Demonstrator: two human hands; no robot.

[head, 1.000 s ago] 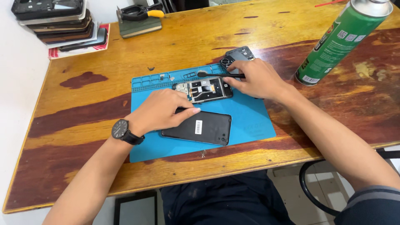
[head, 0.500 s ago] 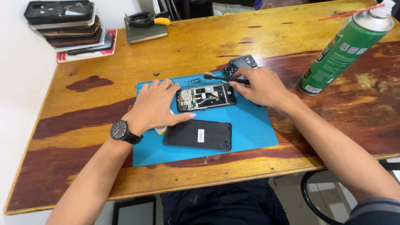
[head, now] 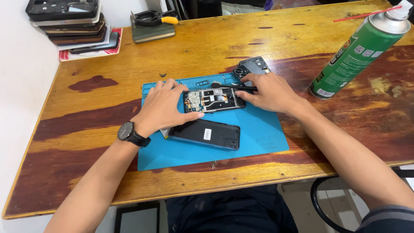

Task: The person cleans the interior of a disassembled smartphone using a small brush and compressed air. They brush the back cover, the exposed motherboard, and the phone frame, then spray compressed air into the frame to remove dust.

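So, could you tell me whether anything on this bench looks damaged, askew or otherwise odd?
The wooden table has dark patches of worn finish, mostly near the green spray can. The stack of phone parts sits slightly uneven. Otherwise the opened phone lies flat on the blue mat; nothing spilled.

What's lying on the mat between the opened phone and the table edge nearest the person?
In the head view, a black back cover lies on the blue mat, just below the opened phone.
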